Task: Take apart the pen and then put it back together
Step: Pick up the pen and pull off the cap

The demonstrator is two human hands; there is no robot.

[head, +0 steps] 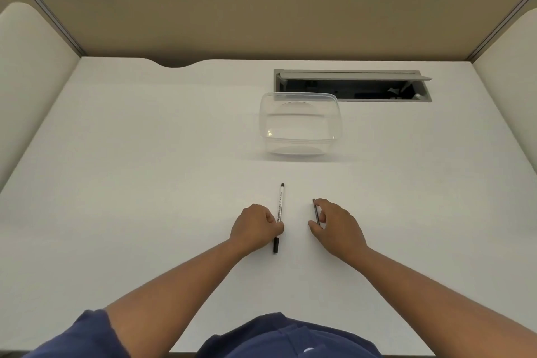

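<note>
A white marker pen (280,201) with black ends lies on the white desk (145,183), pointing away from me. My left hand (255,225) is closed over its near part, and the black near end sticks out below my fingers. A thin dark pen part (316,211) lies to the right of the pen. My right hand (337,224) pinches that part between thumb and fingers, low against the desk.
A clear plastic container (299,125) stands beyond the pen at mid-desk. Behind it is an open cable hatch (353,86) in the desk top. Tan partition walls (261,9) enclose the desk at the back and sides.
</note>
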